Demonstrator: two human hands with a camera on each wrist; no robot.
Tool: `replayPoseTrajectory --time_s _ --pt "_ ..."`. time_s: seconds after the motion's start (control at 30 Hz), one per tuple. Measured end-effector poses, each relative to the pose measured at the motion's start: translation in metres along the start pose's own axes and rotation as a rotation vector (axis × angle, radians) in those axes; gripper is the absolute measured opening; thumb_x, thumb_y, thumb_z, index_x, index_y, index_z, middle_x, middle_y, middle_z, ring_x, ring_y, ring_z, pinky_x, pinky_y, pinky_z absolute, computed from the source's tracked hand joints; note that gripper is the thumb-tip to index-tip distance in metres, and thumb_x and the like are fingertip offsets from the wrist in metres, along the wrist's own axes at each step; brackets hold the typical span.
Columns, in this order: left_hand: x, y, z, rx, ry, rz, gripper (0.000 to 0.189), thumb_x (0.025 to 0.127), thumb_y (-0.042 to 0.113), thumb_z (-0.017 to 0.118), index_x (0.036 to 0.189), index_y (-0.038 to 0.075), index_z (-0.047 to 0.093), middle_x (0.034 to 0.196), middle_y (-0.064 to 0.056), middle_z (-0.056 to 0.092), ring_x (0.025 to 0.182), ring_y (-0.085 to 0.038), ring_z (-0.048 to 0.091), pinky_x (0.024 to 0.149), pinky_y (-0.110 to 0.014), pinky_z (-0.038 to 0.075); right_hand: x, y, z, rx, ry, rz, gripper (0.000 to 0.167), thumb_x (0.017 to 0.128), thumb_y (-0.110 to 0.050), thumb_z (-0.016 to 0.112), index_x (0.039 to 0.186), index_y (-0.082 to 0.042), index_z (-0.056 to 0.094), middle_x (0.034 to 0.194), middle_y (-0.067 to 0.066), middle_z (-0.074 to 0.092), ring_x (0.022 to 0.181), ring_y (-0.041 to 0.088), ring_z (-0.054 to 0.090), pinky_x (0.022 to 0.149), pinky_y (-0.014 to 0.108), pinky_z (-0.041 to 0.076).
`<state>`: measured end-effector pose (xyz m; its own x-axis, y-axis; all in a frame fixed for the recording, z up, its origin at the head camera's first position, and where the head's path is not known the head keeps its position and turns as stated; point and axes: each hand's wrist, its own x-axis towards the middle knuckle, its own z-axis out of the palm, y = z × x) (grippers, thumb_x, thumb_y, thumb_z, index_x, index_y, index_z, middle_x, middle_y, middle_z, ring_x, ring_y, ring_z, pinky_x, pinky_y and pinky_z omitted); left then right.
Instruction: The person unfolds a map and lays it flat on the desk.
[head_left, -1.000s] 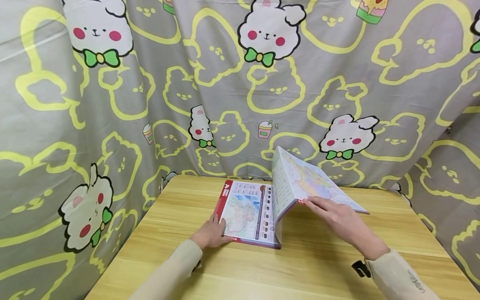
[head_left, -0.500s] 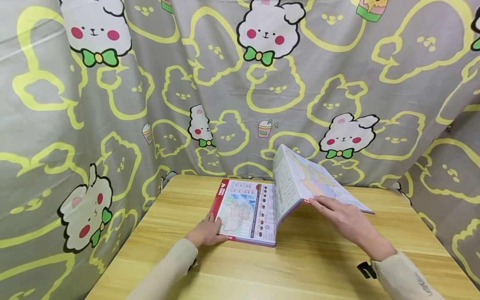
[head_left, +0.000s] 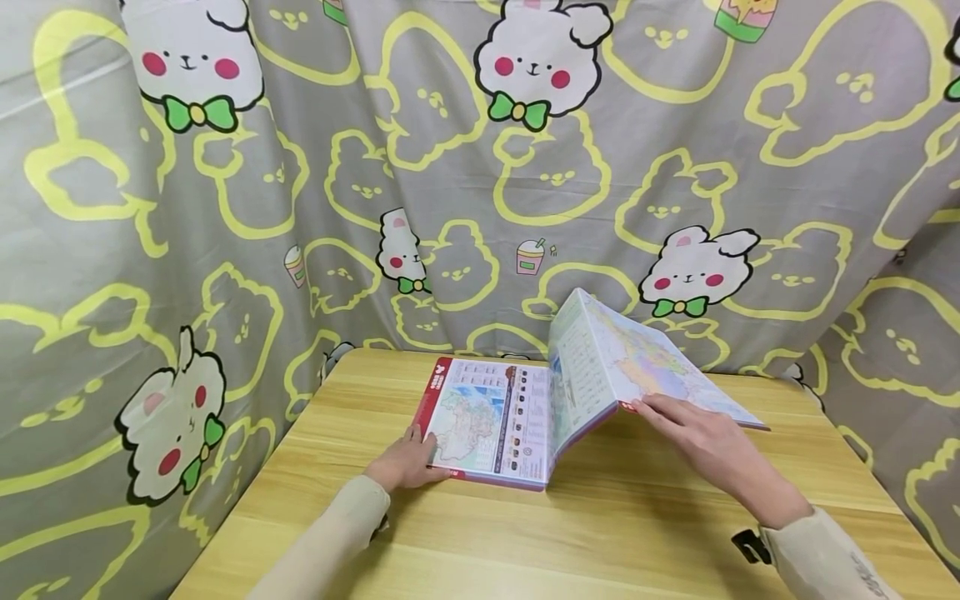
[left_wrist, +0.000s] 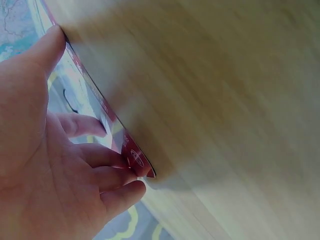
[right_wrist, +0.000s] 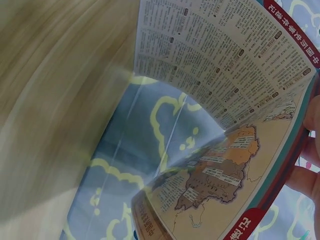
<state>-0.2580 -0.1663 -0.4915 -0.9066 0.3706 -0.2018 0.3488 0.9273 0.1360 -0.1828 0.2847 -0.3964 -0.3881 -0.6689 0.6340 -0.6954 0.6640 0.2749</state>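
A folding map (head_left: pixel 468 421) stands partly unfolded on the table, its left panels flat and its middle raised into a peaked fold. At the map's near left corner, my left hand (head_left: pixel 405 461) holds the red edge, thumb along the near side. In the left wrist view, the left hand's fingers (left_wrist: pixel 117 175) bend onto that red border. My right hand (head_left: pixel 697 433) pinches the near corner of the raised, coloured panel (head_left: pixel 652 358). Seen from the right wrist, the underside (right_wrist: pixel 215 170) carries printed text and a brown and orange map, with the right fingers (right_wrist: pixel 302 180) at its edge.
The wooden table (head_left: pixel 600 542) bears the map near its far side. A grey curtain (head_left: pixel 465 150) with rabbit drawings hangs behind and along both sides. Black straps (head_left: pixel 750 546) show at the sleeves.
The left hand has slid left with the flat panels. The right hand has moved right with the raised panel, so the map is spread wider and its peak has shifted right.
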Motion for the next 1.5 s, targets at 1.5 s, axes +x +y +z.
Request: replayPoseTrajectory --time_s 1.5 --pt "-0.005 -0.035 -0.008 -0.025 -0.011 -0.054 0.075 0.084 0.053 0.065 0.13 -0.003 0.046 0.137 -0.034 0.035 0.125 -0.043 0.037 0.098 -0.054 0.037 -0.041 0.01 0.007 -0.03 -0.094 0.059 0.062 0.105 -0.021 0.004 0.124 -0.008 0.062 0.118 0.008 0.06 0.089 0.027 0.064 0.049 0.039 0.049"
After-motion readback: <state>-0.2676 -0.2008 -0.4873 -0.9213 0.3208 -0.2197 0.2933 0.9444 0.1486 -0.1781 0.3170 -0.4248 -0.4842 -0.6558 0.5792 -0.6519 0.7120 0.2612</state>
